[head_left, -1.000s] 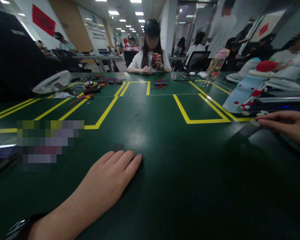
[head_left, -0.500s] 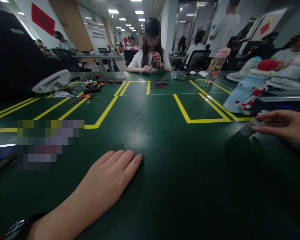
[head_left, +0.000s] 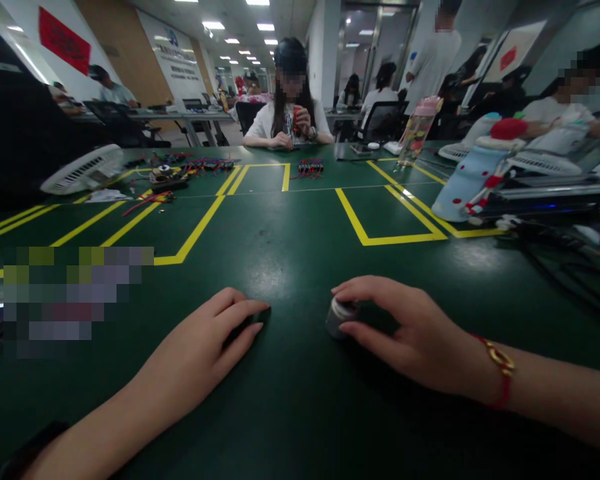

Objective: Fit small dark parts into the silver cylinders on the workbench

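Green surface (head_left: 300, 247) under my flat left hand (head_left: 200, 350); right hand's (head_left: 410, 333) fingers (head_left: 365, 289) hold a half-hidden, unreadable small grey cylinder (head_left: 339, 316).

Head view, low over green table (head_left: 300, 413) — facing forward, hands near

The left hand (head_left: 200, 350) lies palm down, fingers stretched forward and slightly bent, close together, pointing far and to the right. Its forearm runs back to the near left corner, where a dark band shows at the wrist. The right hand (head_left: 405, 327) sits to the right of it, just apart, palm down and cupped, with the thumb and index finger curled toward each other at their tips on the left side. The remaining fingers curve loosely beneath. Its forearm reaches in from the near right edge, nearly level, and a red cord bracelet with a gold piece circles the wrist.
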{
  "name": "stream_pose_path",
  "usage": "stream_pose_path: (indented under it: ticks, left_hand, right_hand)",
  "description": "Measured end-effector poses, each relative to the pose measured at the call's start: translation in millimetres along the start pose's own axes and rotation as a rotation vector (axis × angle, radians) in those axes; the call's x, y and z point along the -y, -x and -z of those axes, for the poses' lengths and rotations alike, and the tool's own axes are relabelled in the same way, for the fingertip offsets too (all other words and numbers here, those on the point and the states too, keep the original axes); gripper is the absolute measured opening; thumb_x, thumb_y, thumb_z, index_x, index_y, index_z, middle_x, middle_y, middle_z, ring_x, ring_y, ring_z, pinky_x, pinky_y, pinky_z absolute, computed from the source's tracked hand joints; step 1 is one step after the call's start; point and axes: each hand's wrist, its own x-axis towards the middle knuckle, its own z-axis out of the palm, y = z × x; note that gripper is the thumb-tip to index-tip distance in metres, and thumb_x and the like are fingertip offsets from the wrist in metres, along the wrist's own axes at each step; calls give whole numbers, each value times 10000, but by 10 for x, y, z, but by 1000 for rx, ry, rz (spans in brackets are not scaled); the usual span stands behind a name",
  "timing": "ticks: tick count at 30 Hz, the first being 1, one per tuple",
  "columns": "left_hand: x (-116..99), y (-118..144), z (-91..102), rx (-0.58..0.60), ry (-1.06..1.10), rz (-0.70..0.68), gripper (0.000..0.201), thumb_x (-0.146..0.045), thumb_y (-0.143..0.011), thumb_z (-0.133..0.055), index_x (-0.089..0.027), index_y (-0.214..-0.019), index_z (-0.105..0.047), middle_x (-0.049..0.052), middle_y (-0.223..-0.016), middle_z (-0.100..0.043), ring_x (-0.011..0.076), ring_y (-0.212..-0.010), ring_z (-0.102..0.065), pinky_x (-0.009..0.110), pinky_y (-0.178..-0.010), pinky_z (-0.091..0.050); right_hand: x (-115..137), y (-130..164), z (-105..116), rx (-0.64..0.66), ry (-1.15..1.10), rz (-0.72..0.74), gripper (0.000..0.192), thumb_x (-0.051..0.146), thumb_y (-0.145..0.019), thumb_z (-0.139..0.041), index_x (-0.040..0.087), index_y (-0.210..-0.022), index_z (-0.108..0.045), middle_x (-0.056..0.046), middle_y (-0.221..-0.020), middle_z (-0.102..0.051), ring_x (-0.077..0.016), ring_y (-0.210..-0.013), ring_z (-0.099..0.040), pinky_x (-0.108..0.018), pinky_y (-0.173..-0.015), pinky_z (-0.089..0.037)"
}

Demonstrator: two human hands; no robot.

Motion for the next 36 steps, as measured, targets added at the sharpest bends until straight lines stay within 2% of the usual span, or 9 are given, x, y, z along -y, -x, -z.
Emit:
stream_pose_path:
  ticks: [8,12,15,18,20,24,27,30,36]
  left_hand:
    - [-77,-72,58,-10,147,8,274,-323,-959,-473,-254,-1191,-604,57,-1049,-605,185,-879,-615,305,-734,-536]
    - [-359,-230,93,-103,275,-45,256,-310,-943,-512,-258,-1164,-630,22,-903,-606,149,-750,-584,257,-631,-500]
    - [-609,-383,127,-135,343,-90,242,-291,-924,-553,-283,-1137,-668,7,-855,-601,147,-750,-576,262,-633,-473]
    - [-743,-511,165,-138,391,-100,172,-283,-904,-590,-301,-1000,-732,-12,-777,-575,139,-720,-565,260,-606,-433]
    - [-740,-555,196,-171,419,-80,150,-299,-894,-605,-298,-916,-753,-25,-718,-546,125,-657,-538,250,-565,-402]
    - [-597,-535,209,-238,438,8,170,-365,-870,-624,-284,-908,-768,-31,-670,-536,114,-574,-485,242,-513,-372]
    - [-491,-488,103,-143,419,9,140,-335,-860,-645,-299,-901,-775,-31,-676,-559,120,-605,-523,243,-543,-393]
    - [-451,-469,-50,-39,357,-36,110,-323,-855,-668,-316,-880,-775,-32,-681,-583,134,-671,-572,256,-598,-400]
    - [-473,-485,-150,-3,292,-62,114,-349,-851,-672,-314,-888,-773,-35,-679,-603,138,-681,-579,254,-605,-387]
  right_hand:
    - [-35,3,-171,-27,-109,-8,357,311,-857,-598,246,-1199,-516,-44,-1181,-620,-133,-1055,-607,-289,-917,-513]
    - [-77,31,-239,-45,-184,-91,568,349,-824,-644,263,-1317,-376,-50,-1176,-624,-144,-1049,-624,-316,-925,-516]
    - [-105,33,-266,-44,-236,-115,586,359,-810,-661,267,-1307,-364,-44,-1157,-638,-145,-1044,-635,-322,-917,-520]
    - [-121,28,-266,-45,-253,-124,570,373,-800,-673,261,-1284,-393,-49,-1165,-640,-153,-1046,-639,-329,-896,-527]
    - [-116,23,-255,-41,-233,-126,558,389,-791,-679,259,-1269,-423,-50,-1170,-639,-164,-1054,-635,-348,-900,-524]
    - [-79,6,-224,-71,-117,-93,456,378,-794,-661,266,-1209,-508,-34,-1132,-651,-170,-1020,-633,-389,-932,-495]
    - [-61,-7,-209,-89,-66,-66,389,342,-782,-657,264,-1144,-538,-19,-1075,-662,-160,-965,-636,-405,-961,-470]
    - [-69,-5,-211,-78,-34,-64,435,324,-748,-679,261,-1151,-529,-27,-1088,-655,-169,-975,-633,-425,-971,-455]
    - [-69,9,-233,-67,-33,-66,421,297,-750,-673,270,-1145,-530,-23,-1098,-646,-165,-978,-627,-403,-935,-477]
